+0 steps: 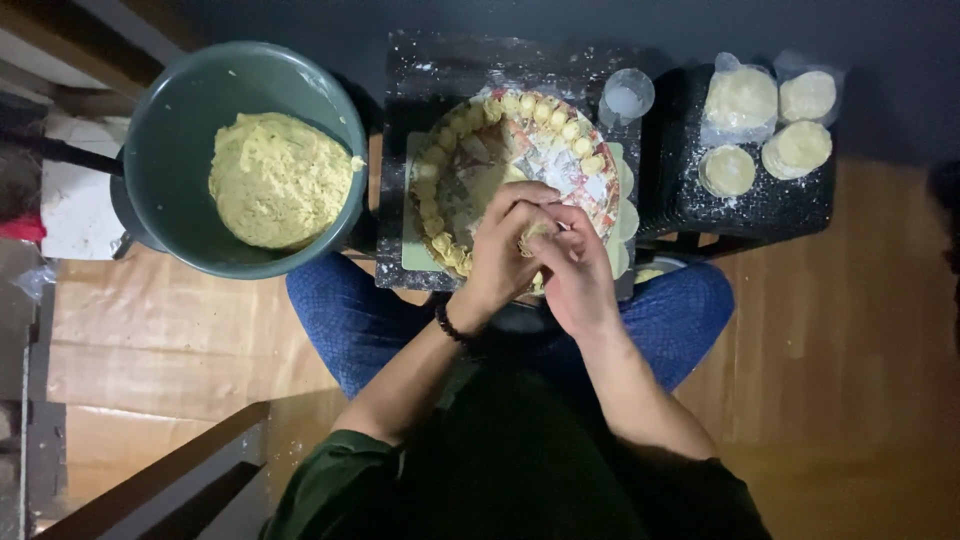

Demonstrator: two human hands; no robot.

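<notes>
- The left hand (505, 240) and right hand (572, 270) meet over the near edge of the tray, fingers curled in tight around one small dumpling (533, 233), pale yellow dough that peeks out between the fingertips; both hands are closed on it, pinching.
- The dumpling sits between the two hands, a little nearer the left fingertips; too little of it shows to tell its long axis.
- A dark bead bracelet (449, 322) circles the left wrist.
- Directly beyond the hands lies the round tray (600, 190), dusted with flour, with a ring of finished dumplings (540, 108) set side by side along its rim, small, plump and matte.
- The tray rests on a dark counter (420, 70) speckled with flour.
- Just past the tray's far right stands a small clear cup (627, 96).
- Well to the right, stacks of round wrappers (740, 100) lie thin, flat and pale, some on clear plastic.
- Well to the left, nearer the left hand, a deep green bowl (170, 130) holds a soft, lumpy mound of yellow filling (278, 180).
- Below, the person's blue-trousered knees and a wooden floor (850, 350) show.
</notes>
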